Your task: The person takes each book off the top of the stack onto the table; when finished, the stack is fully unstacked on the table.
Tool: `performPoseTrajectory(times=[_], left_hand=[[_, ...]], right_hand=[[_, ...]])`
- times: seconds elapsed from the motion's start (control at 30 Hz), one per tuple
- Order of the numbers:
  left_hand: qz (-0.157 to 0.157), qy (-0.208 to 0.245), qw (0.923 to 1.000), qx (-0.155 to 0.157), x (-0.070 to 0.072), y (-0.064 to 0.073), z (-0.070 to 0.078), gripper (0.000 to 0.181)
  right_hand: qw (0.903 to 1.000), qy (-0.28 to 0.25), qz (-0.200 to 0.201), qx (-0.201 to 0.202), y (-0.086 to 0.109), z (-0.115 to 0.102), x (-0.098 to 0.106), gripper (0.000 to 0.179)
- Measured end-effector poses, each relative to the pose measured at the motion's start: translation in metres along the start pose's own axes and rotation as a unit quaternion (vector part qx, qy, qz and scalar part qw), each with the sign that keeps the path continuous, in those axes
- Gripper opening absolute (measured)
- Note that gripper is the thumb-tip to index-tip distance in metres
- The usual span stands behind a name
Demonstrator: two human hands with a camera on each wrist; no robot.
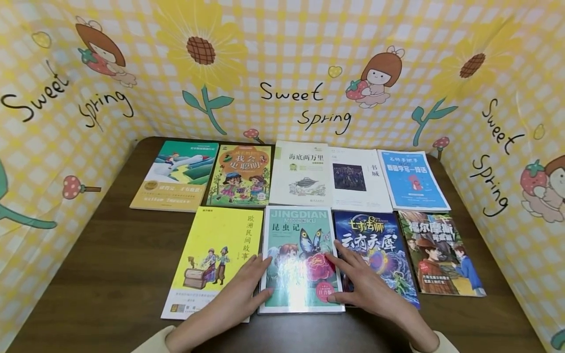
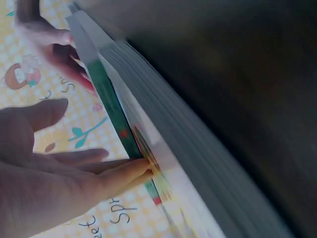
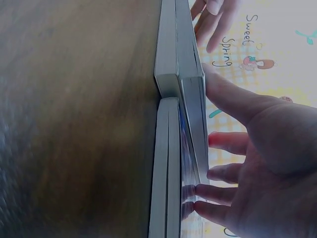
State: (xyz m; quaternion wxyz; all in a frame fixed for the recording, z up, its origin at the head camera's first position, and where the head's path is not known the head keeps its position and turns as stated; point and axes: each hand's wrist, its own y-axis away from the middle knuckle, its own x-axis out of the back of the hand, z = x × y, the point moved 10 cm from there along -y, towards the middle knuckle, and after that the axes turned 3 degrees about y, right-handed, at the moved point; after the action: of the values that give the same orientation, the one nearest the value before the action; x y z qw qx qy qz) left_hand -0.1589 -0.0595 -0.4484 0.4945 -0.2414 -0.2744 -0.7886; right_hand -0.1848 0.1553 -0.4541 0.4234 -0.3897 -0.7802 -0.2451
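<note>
A green insect book with a butterfly and a red flower on its cover lies flat in the front row. My left hand rests along its left edge, fingers fairly straight, partly over the yellow book. On the other side, my right hand touches the green book's right edge with spread fingers, above a dark blue book. In the right wrist view the right hand is at the side of stacked page edges. The left wrist view shows the left hand with fingertips at a book's cover.
Behind, a row holds a green-orange book, an orange book, a cream book, a white book and a blue book. A detective book lies front right on the brown table. Checkered cloth surrounds the table.
</note>
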Motion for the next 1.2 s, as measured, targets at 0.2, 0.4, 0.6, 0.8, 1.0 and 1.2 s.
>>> performPoseTrajectory(times=[0.2, 0.4, 0.6, 0.8, 1.0, 1.2], left_hand=[[0.037, 0.088, 0.9947, 0.037, 0.005, -0.002, -0.002, 0.047], [0.096, 0.177, 0.9781, 0.051, 0.013, -0.001, -0.01, 0.038], [0.14, 0.327, 0.9312, 0.078, 0.019, 0.002, -0.023, 0.038], [0.12, 0.402, 0.9034, 0.086, 0.015, -0.006, -0.026, 0.057], [0.054, 0.416, 0.9045, 0.077, 0.0, -0.016, -0.022, 0.08], [0.039, 0.424, 0.9025, 0.064, -0.003, -0.018, -0.021, 0.084]], right_hand=[[1.0, -0.005, 0.002, 0.001, 0.0, -0.002, -0.001, 0.087], [1.0, -0.009, -0.002, 0.002, 0.001, -0.002, -0.002, 0.087], [1.0, -0.002, -0.005, 0.002, 0.0, -0.002, -0.001, 0.087], [1.0, -0.007, -0.006, 0.002, 0.0, -0.001, -0.001, 0.087], [0.9999, -0.008, -0.006, 0.006, 0.0, -0.002, -0.001, 0.087], [1.0, -0.002, -0.001, 0.009, 0.001, -0.001, 0.0, 0.087]])
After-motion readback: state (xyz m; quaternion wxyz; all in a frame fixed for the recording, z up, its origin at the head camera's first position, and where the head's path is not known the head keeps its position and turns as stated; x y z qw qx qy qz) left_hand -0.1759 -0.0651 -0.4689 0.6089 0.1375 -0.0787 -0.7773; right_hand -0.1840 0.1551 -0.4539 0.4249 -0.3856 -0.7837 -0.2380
